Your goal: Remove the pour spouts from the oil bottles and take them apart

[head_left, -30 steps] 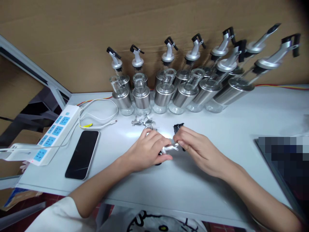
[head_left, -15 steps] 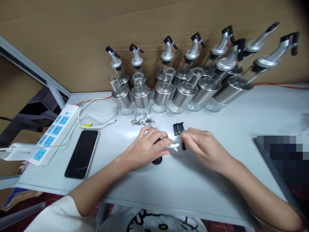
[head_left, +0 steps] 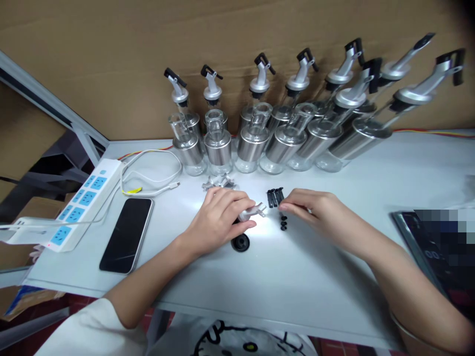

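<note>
My left hand (head_left: 218,215) is closed on a silver pourer spout (head_left: 253,211), whose forked tip points right. Just below that hand, a round black stopper (head_left: 240,243) lies on the table. My right hand (head_left: 315,210) has thumb and forefinger pinched together beside the black levers (head_left: 273,197); whatever is between the fingertips is too small to make out. Small black round pieces (head_left: 284,222) lie in a short column under its fingertips. Behind my left hand sit several silver spout parts (head_left: 219,182).
Glass bottles with steel bands (head_left: 252,143) line the back, several topped with pourers. On the left are a phone (head_left: 126,236), a power strip (head_left: 83,202) and a white cable (head_left: 148,179). A dark device (head_left: 415,247), partly pixelated, lies at the right.
My left hand has tilted and shifted left, turning the spout upward and uncovering the black stopper. My right hand's fingers have moved slightly up, showing more of the small black pieces.
</note>
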A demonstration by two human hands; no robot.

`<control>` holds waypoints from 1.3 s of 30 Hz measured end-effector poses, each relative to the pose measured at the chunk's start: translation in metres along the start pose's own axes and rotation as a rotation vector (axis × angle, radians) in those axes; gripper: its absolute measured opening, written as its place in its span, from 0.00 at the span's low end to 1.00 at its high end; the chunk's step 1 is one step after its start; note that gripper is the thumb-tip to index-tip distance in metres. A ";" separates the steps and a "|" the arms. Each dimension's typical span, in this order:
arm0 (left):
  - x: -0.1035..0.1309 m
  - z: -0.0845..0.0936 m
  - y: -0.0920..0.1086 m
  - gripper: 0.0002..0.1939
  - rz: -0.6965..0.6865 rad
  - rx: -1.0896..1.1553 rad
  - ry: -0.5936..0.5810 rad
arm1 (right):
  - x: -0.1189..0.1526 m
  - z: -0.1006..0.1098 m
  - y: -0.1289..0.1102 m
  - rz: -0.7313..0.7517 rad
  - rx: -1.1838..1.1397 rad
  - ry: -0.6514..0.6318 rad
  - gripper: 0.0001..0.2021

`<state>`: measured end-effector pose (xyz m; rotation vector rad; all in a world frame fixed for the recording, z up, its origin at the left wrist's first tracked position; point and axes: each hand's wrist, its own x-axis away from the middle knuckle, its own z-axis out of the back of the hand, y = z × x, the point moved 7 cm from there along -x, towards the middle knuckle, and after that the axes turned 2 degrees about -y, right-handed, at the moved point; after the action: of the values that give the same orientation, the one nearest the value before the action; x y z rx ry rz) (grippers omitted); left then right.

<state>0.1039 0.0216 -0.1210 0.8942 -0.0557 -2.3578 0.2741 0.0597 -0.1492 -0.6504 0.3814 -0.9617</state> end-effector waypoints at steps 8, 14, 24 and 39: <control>0.000 0.000 0.000 0.11 -0.002 0.005 -0.015 | 0.008 -0.012 0.029 -0.179 -0.006 -0.197 0.18; 0.000 0.000 0.000 0.11 -0.003 -0.004 -0.019 | 0.008 -0.014 0.024 -0.178 -0.012 -0.238 0.19; -0.001 0.000 0.000 0.11 -0.007 -0.018 -0.023 | 0.009 -0.017 0.015 -0.204 -0.078 -0.305 0.21; -0.001 0.000 -0.001 0.10 -0.008 -0.017 -0.024 | 0.010 -0.022 0.011 -0.187 -0.082 -0.245 0.08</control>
<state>0.1043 0.0228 -0.1203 0.8593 -0.0418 -2.3727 0.2736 0.0483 -0.1736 -0.8800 0.1447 -1.0332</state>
